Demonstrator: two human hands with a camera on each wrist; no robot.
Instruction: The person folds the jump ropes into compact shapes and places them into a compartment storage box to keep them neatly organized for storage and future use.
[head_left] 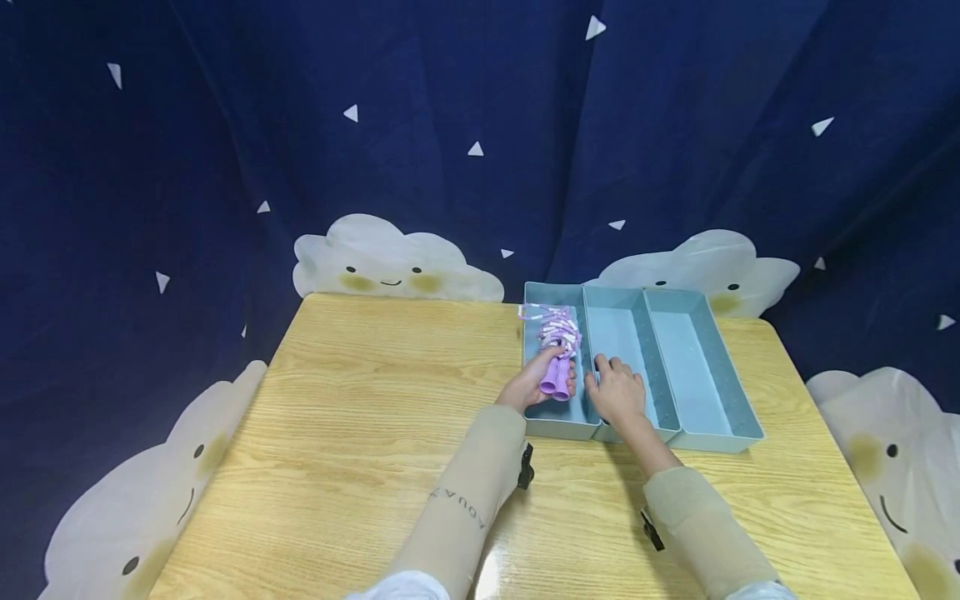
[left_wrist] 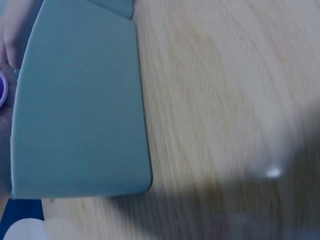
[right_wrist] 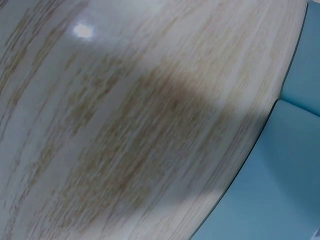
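Observation:
My left hand grips a bundled jump rope by its purple handles, inside the left blue-grey bin. The rope's purple and white beaded coils stretch away from the fingers toward the bin's far end. At the left edge of the left wrist view, the round end of one purple handle shows beside the bin wall. My right hand rests over the near part of the middle bin, fingers loosely bent, with its thumb side at the wall shared with the left bin. Nothing shows in it.
A third bin stands to the right, side by side with the other two. All three sit toward the back right of the wooden table. A dark blue curtain with white triangles and clouds hangs behind and around it.

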